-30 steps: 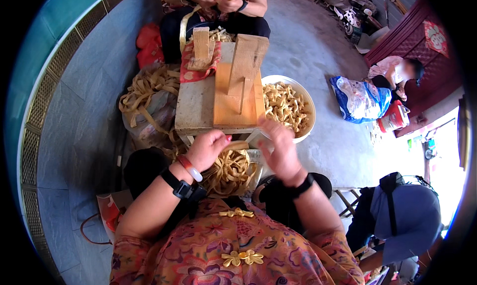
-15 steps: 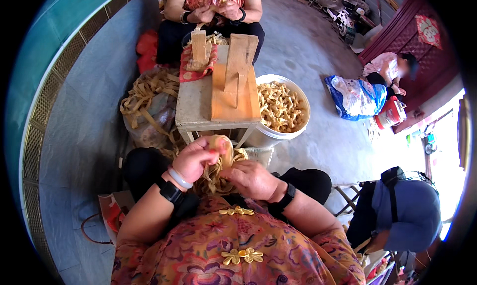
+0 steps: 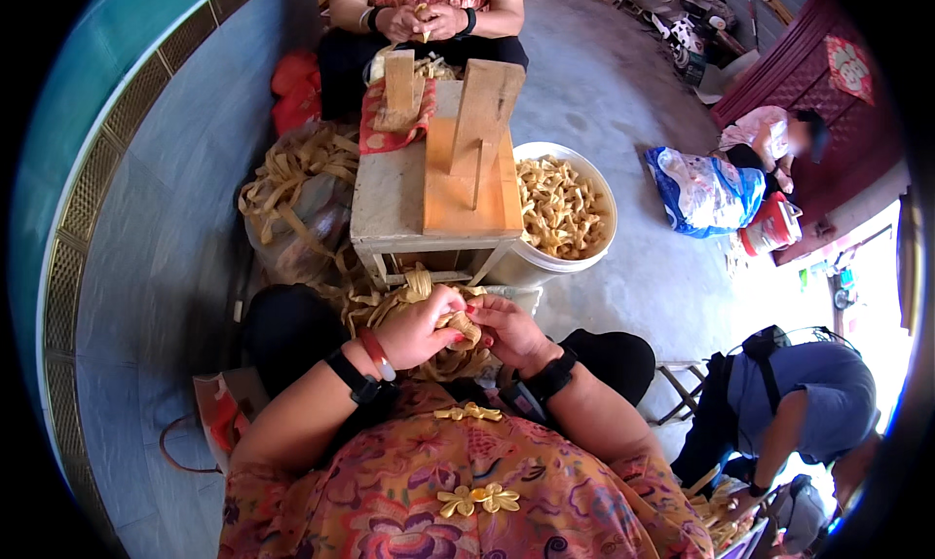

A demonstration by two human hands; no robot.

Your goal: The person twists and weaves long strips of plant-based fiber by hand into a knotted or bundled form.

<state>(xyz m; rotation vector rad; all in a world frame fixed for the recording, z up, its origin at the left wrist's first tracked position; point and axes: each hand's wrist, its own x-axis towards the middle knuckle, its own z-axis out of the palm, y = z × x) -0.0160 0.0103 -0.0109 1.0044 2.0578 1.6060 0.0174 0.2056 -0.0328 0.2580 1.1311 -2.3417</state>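
A looped, bunched tan strip [image 3: 461,327] is between my two hands over my lap. My left hand [image 3: 421,330] is closed around it from the left, and my right hand [image 3: 511,330] pinches it with thumb and fingers at the right. Beneath and behind them lies a loose heap of similar strips [image 3: 375,301]. Beyond stands a small worn table [image 3: 385,205] bearing an orange board with an upright wooden block [image 3: 482,111] and thin post, plus a smaller wooden stand [image 3: 397,87] on a red cloth.
A white bucket [image 3: 609,208] holds knotted tan pieces. A bag of strips [image 3: 292,189] sits left. Across the table a person [image 3: 433,23] works with both hands. Another person [image 3: 755,135] crouches beside a blue-white bag [image 3: 701,194]. A person in blue [image 3: 799,393] bends at lower right.
My hands came together onto the strip and drew closer, my right hand rising slightly since half a second ago. The person in blue has lowered an arm toward the items at lower right.
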